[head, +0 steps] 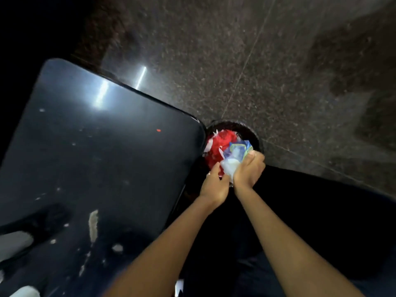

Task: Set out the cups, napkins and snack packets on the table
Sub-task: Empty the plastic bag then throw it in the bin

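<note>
A dark glossy table (96, 159) fills the left of the view, with pale specks and smears on its top. Just past its right corner stands a round dark bin (252, 136) on the floor, holding red and white packets (220, 144). My right hand (248, 170) grips a bundle of clear and blue-green plastic wrapping with something white in it (234, 156), held over the bin. My left hand (214, 185) reaches beside it, fingers touching the lower edge of the same bundle. The picture is blurred.
Speckled stone floor (267, 61) with thin joint lines spreads behind and to the right. A pale smear (93, 225) and crumbs lie on the table's near part. White blurred objects (15, 243) sit at the lower left edge.
</note>
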Tool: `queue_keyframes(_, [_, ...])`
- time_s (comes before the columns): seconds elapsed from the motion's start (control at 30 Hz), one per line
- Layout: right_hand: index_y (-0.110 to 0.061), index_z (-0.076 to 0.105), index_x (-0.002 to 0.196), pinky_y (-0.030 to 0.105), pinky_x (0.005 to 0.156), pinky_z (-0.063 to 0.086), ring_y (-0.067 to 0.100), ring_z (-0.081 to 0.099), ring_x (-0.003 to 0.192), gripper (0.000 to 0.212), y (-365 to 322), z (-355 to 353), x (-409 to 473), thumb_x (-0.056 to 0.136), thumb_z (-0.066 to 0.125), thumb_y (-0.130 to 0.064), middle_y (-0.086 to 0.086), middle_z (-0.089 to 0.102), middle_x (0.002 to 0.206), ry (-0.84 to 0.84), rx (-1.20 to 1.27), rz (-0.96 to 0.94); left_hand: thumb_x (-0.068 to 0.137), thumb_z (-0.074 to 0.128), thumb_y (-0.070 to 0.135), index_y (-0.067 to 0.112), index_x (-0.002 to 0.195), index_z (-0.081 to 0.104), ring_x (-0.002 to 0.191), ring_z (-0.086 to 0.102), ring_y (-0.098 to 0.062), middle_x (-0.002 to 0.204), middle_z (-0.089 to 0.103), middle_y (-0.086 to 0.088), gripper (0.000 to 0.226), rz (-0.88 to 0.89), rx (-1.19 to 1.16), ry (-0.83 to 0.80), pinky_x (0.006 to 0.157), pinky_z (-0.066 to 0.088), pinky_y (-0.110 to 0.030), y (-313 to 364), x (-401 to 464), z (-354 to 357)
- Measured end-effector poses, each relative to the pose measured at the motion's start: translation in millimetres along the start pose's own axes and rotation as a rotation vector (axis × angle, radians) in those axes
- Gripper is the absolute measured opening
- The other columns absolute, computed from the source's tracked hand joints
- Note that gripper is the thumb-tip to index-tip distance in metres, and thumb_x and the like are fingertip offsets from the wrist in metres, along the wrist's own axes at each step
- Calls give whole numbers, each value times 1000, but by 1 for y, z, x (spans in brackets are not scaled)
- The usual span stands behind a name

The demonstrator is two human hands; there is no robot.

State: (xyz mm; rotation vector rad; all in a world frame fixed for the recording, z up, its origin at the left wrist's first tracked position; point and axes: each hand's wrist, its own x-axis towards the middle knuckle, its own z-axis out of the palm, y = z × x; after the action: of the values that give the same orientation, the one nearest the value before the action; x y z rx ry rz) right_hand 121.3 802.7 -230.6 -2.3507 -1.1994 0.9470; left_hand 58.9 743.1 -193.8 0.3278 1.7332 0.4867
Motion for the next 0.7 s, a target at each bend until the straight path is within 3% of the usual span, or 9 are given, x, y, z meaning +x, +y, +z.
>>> queue_keyframes(0.13, [-4, 49, 125, 39, 95, 30, 40, 44, 118, 37, 23, 30, 27, 100, 39, -29, 29, 49, 126, -100, -70, 103, 92, 46, 11, 16, 136, 48, 123, 54, -28, 135, 56, -12, 44, -13, 69, -53, 108, 39, -38, -12, 36, 2])
queue_keyframes(0.2, [-13, 45, 132, 39, 97, 32, 37, 40, 124, 42, 28, 41, 35, 98, 39, -36, 22, 42, 136, -140, -53, 193, 92, 44, 12, 21, 140, 43, 125, 51, -26, 137, 54, -8, 49, 4, 120, -83, 108, 38, -39, -14, 46, 1])
queue_keyframes(0.3, [-22, 31, 144, 44, 104, 29, 36, 31, 131, 55, 34, 52, 44, 96, 39, -47, 15, 26, 149, -186, -76, 297, 96, 42, 17, 20, 153, 9, 144, 23, -23, 160, 17, -4, 65, -42, 214, -116, 118, 21, -36, -12, 63, 3])
queue_keyframes(0.37, [-23, 21, 149, 47, 108, 25, 36, 26, 135, 61, 39, 54, 48, 96, 39, -48, 12, 16, 155, -201, -110, 323, 100, 38, 20, 14, 151, -9, 149, 2, -22, 161, -10, -2, 69, -95, 283, -124, 120, 8, -34, -11, 73, 6])
queue_keyframes(0.43, [-23, 16, 150, 49, 109, 23, 35, 23, 138, 62, 43, 53, 50, 97, 39, -44, 10, 12, 157, -207, -141, 325, 101, 36, 21, 11, 149, -14, 148, -7, -22, 160, -17, -4, 70, -103, 310, -122, 120, 3, -36, -8, 77, 8])
queue_keyframes(0.57, [-20, 26, 148, 48, 108, 23, 29, 26, 139, 56, 49, 42, 39, 97, 41, -36, 5, 19, 157, -180, -260, 195, 101, 34, 20, 8, 151, -6, 149, -5, -21, 161, -10, -7, 65, 2, 375, -108, 120, 2, -31, -7, 72, 6])
queue_keyframes(0.7, [-12, 41, 140, 38, 108, 24, 27, 34, 137, 46, 46, 24, 15, 95, 44, -20, 10, 37, 150, -119, -330, -153, 99, 35, 16, 14, 151, 15, 144, 24, -22, 160, 17, -6, 56, 186, 504, -20, 116, 25, -33, -2, 48, -5])
